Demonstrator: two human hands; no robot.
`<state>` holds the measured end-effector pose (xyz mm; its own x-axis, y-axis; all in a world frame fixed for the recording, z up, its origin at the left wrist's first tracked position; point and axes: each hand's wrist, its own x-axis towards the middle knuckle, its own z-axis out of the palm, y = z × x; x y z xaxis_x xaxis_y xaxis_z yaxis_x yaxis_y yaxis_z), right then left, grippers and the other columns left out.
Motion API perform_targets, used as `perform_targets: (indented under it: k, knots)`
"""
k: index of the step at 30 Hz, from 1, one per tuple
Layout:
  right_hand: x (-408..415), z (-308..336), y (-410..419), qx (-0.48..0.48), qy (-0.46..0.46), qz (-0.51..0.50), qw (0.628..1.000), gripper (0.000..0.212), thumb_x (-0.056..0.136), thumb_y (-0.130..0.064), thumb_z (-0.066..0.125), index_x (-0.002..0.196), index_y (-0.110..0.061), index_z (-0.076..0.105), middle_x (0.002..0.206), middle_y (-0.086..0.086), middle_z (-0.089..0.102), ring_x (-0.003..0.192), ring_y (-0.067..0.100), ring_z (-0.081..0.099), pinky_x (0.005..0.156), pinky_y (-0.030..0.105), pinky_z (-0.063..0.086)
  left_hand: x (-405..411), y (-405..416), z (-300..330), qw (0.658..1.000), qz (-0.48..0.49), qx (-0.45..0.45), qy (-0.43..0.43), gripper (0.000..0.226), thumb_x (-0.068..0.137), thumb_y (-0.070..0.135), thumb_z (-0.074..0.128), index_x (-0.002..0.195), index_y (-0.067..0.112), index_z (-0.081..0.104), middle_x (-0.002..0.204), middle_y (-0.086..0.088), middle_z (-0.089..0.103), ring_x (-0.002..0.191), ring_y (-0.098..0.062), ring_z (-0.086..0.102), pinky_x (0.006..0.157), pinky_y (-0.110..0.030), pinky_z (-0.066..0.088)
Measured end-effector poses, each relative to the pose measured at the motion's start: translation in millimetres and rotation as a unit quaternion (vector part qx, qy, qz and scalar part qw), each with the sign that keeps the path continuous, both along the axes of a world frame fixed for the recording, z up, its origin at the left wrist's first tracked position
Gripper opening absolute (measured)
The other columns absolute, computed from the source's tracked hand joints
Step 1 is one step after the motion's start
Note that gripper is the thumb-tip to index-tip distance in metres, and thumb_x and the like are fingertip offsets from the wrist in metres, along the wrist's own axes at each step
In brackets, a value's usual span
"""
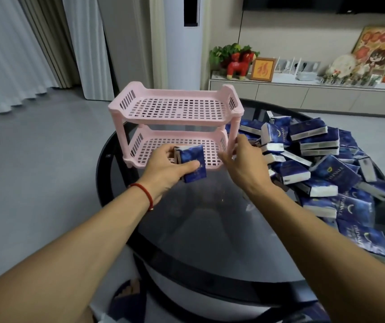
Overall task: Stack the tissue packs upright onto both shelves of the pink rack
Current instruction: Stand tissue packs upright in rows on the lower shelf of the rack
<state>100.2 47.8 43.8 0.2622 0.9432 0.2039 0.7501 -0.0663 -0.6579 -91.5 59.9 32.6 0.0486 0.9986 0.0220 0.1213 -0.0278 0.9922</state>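
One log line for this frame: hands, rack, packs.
left hand: holds tissue pack at lower shelf | right hand: at rack post | pink rack: both shelves bare | pile: on table

left hand [163,167] gripping tissue pack [192,163], pink rack [175,124]

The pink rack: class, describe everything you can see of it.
The pink rack looks like moulded plastic: two slotted shelves with raised, vented ends, joined by corner posts on short feet. It stands upright at the far edge of the dark glass table, both shelves bare. The right hand touches its near right post; the left hand holds a blue tissue pack at the lower shelf's front.
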Motion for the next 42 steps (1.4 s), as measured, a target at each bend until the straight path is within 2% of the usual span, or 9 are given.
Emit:
perform_targets:
  k: [3, 9, 14, 17, 22, 29, 34, 38, 42]
  knots:
    - [2, -3, 6, 0.010, -0.021, -0.012, 1.000, 0.020, 0.097, -0.031, 0.056, 0.114, -0.020, 0.055, 0.106, 0.007, 0.071, 0.088, 0.032, 0.067, 0.078, 0.053, 0.057, 4, 11, 3, 0.999, 0.026, 0.023, 0.006, 0.050, 0.072, 0.007, 0.091, 0.114, 0.015, 0.066, 0.110, 0.000, 0.075, 0.103, -0.016, 0.072, 0.090, -0.040, 0.061]
    - [13, 6, 4, -0.005, 0.015, 0.003, 1.000, 0.014, 0.097, -0.028, 0.060, 0.108, -0.020, 0.062, 0.106, 0.005, 0.071, 0.088, 0.030, 0.068, 0.078, 0.052, 0.059, 25, 48, -2, 0.996, 0.005, 0.035, 0.086, 0.053, 0.076, 0.004, 0.087, 0.115, 0.022, 0.058, 0.119, -0.002, 0.070, 0.109, -0.019, 0.067, 0.090, -0.029, 0.055]
    - [21, 7, 3, -0.010, 0.024, 0.019, 0.999, 0.014, 0.097, -0.029, 0.059, 0.107, -0.022, 0.064, 0.106, 0.005, 0.071, 0.091, 0.032, 0.067, 0.080, 0.053, 0.058, 52, 98, -16, 0.994, -0.033, -0.018, 0.099, 0.054, 0.068, 0.006, 0.090, 0.103, 0.034, 0.060, 0.114, 0.003, 0.073, 0.111, -0.022, 0.068, 0.095, -0.048, 0.058]
    - [21, 8, 6, -0.015, 0.036, 0.025, 0.999, 0.016, 0.098, -0.028, 0.060, 0.111, -0.020, 0.064, 0.108, 0.006, 0.070, 0.091, 0.032, 0.068, 0.080, 0.053, 0.059, 61, 129, -29, 0.989, -0.055, 0.005, 0.139, 0.066, 0.059, 0.022, 0.089, 0.116, 0.038, 0.060, 0.115, 0.008, 0.073, 0.110, -0.020, 0.069, 0.095, -0.050, 0.058]
    - [23, 7, 11, -0.018, 0.032, 0.035, 0.999, 0.019, 0.099, -0.029, 0.060, 0.115, -0.022, 0.065, 0.106, 0.005, 0.070, 0.090, 0.029, 0.067, 0.082, 0.051, 0.058, 58, 120, -23, 0.976, -0.109, 0.028, 0.186, 0.082, 0.073, 0.009, 0.088, 0.138, 0.028, 0.041, 0.123, 0.001, 0.065, 0.111, -0.019, 0.067, 0.093, -0.043, 0.059]
    - [25, 5, 13, -0.024, 0.043, 0.044, 0.998, 0.021, 0.098, -0.033, 0.062, 0.118, -0.026, 0.064, 0.110, 0.004, 0.069, 0.092, 0.028, 0.067, 0.084, 0.052, 0.058, 61, 130, -26, 0.972, -0.091, 0.068, 0.204, 0.076, 0.071, 0.008, 0.088, 0.136, 0.021, 0.050, 0.119, -0.005, 0.067, 0.106, -0.023, 0.069, 0.093, -0.045, 0.060]
    - [26, 3, 15, -0.025, 0.042, 0.045, 0.998, 0.021, 0.097, -0.033, 0.063, 0.117, -0.026, 0.064, 0.111, 0.004, 0.070, 0.095, 0.029, 0.067, 0.085, 0.053, 0.058, 62, 132, -28, 0.971, -0.100, 0.072, 0.204, 0.067, 0.080, 0.001, 0.081, 0.136, 0.019, 0.051, 0.113, -0.006, 0.068, 0.101, -0.021, 0.070, 0.085, -0.035, 0.062]
    - [27, 4, 14, -0.027, 0.046, 0.050, 0.997, 0.023, 0.098, -0.031, 0.063, 0.120, -0.025, 0.063, 0.113, 0.005, 0.070, 0.096, 0.028, 0.067, 0.086, 0.052, 0.058, 62, 139, -27, 0.969, -0.101, 0.068, 0.214, 0.068, 0.068, 0.009, 0.086, 0.127, 0.024, 0.057, 0.111, -0.005, 0.073, 0.100, -0.021, 0.073, 0.088, -0.044, 0.062]
    - [27, 4, 13, -0.026, 0.034, 0.052, 0.998, 0.022, 0.098, -0.029, 0.061, 0.119, -0.024, 0.063, 0.113, 0.005, 0.070, 0.097, 0.030, 0.066, 0.088, 0.052, 0.056, 60, 140, -23, 0.961, -0.113, 0.071, 0.241, 0.069, 0.058, 0.011, 0.089, 0.120, 0.021, 0.060, 0.106, -0.004, 0.074, 0.095, -0.019, 0.075, 0.086, -0.042, 0.063]
